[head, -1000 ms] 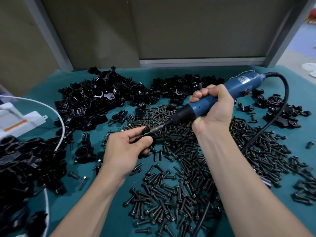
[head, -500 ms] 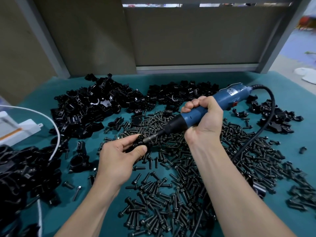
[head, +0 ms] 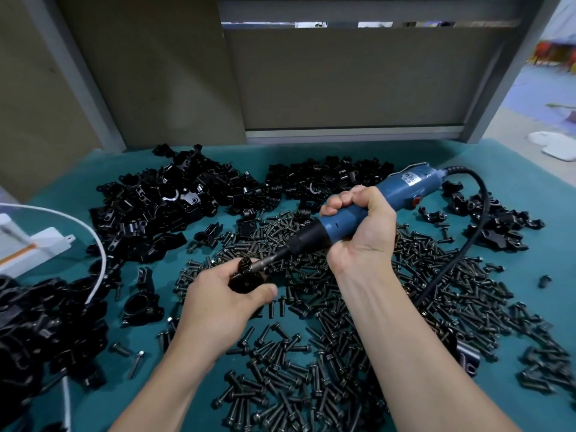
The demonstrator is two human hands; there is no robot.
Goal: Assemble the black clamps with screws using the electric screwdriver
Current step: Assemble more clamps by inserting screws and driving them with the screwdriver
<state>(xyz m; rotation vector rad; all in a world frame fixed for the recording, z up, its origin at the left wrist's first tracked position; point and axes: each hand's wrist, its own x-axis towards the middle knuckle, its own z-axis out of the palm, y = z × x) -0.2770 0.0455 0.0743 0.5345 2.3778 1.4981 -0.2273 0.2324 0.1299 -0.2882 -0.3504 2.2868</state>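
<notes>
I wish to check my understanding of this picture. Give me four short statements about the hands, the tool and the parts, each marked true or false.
1. The right hand grips the blue electric screwdriver. True.
2. The left hand holds nothing. False: it holds a black clamp.
3. The screwdriver's tip meets that clamp. True.
4. The loose screws lie in a white box. False: they lie scattered on the teal table.
</notes>
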